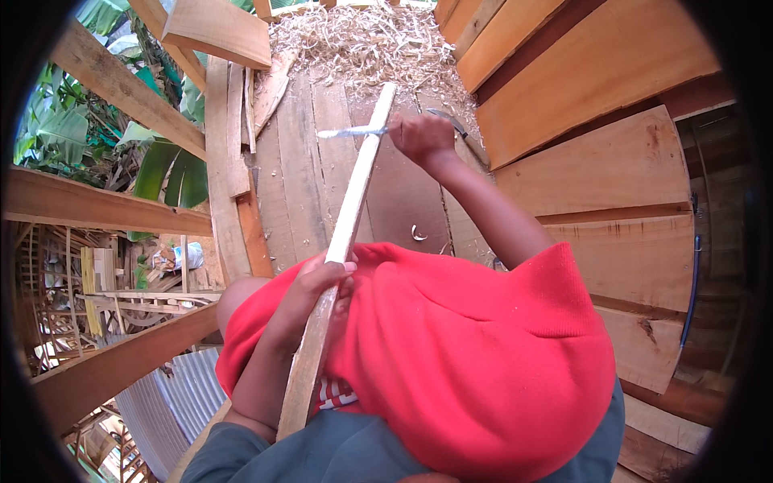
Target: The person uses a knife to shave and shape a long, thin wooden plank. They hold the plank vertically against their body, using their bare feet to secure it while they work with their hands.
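A long, pale wooden strip (354,191) slants up and away from my lap. My left hand (322,283) is closed around its lower half, thumb on top. Farther out, my right hand (423,138) makes a fist around a knife, whose handle is hidden in the fingers. The knife blade (346,132) points left and lies across the strip near its far end, seeming to touch it. Just beyond my right hand, a dark curved tool (449,121) lies on the boards, partly covered by the hand.
Wood shavings (362,44) are heaped at the far end of the plank floor (407,193). Plank walling (596,169) rises on the right. Left are timber rails (105,197), loose wood pieces (236,129), green leaves and corrugated sheets (173,406). Red cloth (475,338) covers my lap.
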`<act>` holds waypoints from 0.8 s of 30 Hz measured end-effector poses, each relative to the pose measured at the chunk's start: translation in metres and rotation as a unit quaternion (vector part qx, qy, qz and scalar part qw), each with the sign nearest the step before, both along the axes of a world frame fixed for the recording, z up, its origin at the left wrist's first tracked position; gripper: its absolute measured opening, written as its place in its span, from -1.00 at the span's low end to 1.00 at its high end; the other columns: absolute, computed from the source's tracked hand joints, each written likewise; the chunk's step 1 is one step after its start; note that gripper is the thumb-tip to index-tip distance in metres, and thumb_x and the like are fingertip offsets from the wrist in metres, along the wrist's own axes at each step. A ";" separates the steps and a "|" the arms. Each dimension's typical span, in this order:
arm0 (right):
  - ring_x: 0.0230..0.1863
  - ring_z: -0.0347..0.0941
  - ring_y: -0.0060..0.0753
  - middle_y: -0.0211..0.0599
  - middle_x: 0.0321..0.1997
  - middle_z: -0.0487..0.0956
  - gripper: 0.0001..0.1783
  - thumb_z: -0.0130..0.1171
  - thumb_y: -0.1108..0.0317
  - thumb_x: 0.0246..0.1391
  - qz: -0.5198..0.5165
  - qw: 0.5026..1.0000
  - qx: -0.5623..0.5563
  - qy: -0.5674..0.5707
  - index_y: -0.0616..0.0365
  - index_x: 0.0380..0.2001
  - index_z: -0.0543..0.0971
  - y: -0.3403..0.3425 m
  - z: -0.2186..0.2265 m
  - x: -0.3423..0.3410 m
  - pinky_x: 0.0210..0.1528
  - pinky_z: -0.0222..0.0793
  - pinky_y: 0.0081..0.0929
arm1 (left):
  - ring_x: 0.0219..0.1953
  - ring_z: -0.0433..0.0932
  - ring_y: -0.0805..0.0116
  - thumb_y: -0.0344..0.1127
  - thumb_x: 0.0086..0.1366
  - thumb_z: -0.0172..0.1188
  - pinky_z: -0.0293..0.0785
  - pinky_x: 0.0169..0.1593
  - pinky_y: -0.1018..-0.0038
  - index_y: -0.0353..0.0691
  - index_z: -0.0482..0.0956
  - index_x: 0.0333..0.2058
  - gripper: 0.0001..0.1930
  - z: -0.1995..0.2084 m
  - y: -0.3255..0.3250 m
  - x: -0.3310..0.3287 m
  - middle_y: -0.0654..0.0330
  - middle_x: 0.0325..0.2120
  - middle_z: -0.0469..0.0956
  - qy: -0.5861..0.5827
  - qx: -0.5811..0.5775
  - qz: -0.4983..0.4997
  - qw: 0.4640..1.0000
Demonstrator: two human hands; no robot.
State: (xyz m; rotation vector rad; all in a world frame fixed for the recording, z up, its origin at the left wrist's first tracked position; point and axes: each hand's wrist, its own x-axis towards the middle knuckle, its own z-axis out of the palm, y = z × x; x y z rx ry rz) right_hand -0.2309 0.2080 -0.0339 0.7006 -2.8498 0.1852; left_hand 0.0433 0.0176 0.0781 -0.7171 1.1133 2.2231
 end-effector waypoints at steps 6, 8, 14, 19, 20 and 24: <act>-0.21 0.63 0.08 0.14 -0.34 0.66 -0.32 -0.12 -0.17 0.36 -0.180 0.975 -0.071 -0.111 0.26 -0.44 0.63 0.043 0.026 -0.044 -0.14 0.50 -0.07 | -0.57 0.27 0.59 -0.17 0.26 0.21 0.20 -0.52 0.65 -0.23 0.40 -0.03 -0.61 -0.001 -0.001 0.000 0.35 -0.53 0.28 0.007 0.015 0.003 1.000; 0.00 0.61 0.07 0.20 -0.19 0.66 -0.28 -0.12 -0.22 0.35 -0.144 0.961 -0.100 -0.212 0.34 -0.25 0.62 0.035 0.057 -0.024 0.07 0.45 -0.07 | -0.57 0.27 0.59 -0.17 0.26 0.21 0.20 -0.52 0.65 -0.23 0.40 -0.03 -0.61 -0.005 -0.004 0.002 0.36 -0.54 0.28 0.010 0.012 0.002 1.000; -0.36 0.51 -0.27 -0.14 -0.47 0.58 -0.57 0.13 0.02 0.34 0.047 0.945 -0.173 -0.272 0.22 -0.15 0.65 0.025 0.043 0.004 -0.25 0.38 -0.21 | -0.57 0.30 0.58 -0.19 0.28 0.19 0.22 -0.52 0.64 -0.22 0.41 -0.07 -0.66 -0.003 -0.003 0.000 0.35 -0.55 0.32 0.009 0.007 0.000 1.000; -0.04 0.57 0.11 0.07 -0.17 0.65 -0.64 -0.01 0.15 0.34 -0.011 0.948 -0.143 -0.285 0.15 -0.08 0.65 0.006 0.037 0.016 0.03 0.44 -0.09 | -0.56 0.28 0.61 -0.17 0.28 0.20 0.19 -0.51 0.66 -0.21 0.41 -0.05 -0.64 -0.002 0.002 0.001 0.37 -0.54 0.31 0.019 -0.003 -0.018 1.000; -0.05 0.57 0.10 0.06 -0.19 0.65 -0.64 -0.02 0.16 0.34 -0.004 0.943 -0.151 -0.298 0.15 -0.11 0.66 0.003 0.035 0.018 0.02 0.44 -0.09 | -0.56 0.28 0.61 -0.17 0.28 0.20 0.19 -0.50 0.66 -0.20 0.41 -0.05 -0.65 -0.001 0.003 0.001 0.38 -0.53 0.31 0.021 -0.005 -0.020 1.000; -0.12 0.60 0.09 0.05 -0.29 0.66 -0.58 -0.04 0.06 0.33 0.042 0.949 -0.162 -0.265 0.15 -0.22 0.68 0.001 0.027 0.025 -0.03 0.46 -0.06 | -0.55 0.29 0.61 -0.17 0.28 0.19 0.19 -0.50 0.65 -0.21 0.41 -0.04 -0.65 0.000 0.004 0.000 0.38 -0.53 0.31 0.023 -0.010 -0.027 0.999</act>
